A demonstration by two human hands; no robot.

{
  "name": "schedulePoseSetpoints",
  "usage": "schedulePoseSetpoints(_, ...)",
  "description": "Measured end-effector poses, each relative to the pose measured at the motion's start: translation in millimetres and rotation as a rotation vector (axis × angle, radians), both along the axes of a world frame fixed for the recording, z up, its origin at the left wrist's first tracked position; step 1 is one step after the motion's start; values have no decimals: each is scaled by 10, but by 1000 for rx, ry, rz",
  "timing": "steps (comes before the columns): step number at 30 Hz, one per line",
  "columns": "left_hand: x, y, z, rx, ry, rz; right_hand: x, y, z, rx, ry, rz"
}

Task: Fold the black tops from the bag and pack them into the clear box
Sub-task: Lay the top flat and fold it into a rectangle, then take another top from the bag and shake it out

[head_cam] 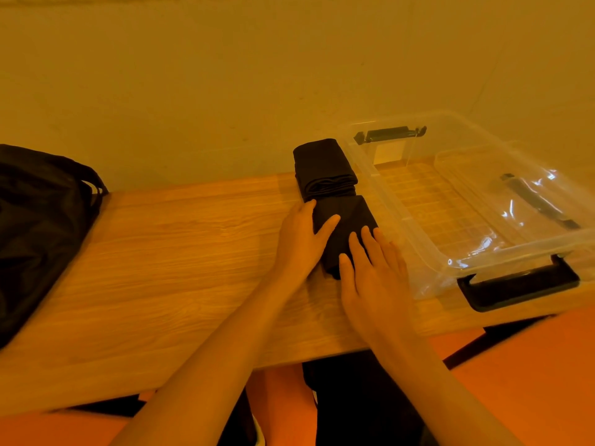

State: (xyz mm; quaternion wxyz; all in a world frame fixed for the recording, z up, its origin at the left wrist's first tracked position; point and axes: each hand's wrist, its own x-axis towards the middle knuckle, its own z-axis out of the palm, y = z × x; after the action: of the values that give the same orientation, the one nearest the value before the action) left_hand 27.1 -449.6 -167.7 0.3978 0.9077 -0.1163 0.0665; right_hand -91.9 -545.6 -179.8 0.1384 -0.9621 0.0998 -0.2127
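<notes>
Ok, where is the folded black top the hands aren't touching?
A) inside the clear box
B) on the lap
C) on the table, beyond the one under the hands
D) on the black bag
C: the far folded top lies on the table outside the clear box, just beyond the near top under the left hand and right hand.

wall (225,75): plain, bare | wooden table (161,252): against wall | floor (531,381): orange | light: warm yellow

Left hand (297,243) and right hand (373,278) flat
</notes>
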Motion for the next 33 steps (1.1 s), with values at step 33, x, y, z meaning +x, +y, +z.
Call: schedulePoseSetpoints(33,-1344,3741,74,474,-394,42,968,2492,1155,-58,-23,825)
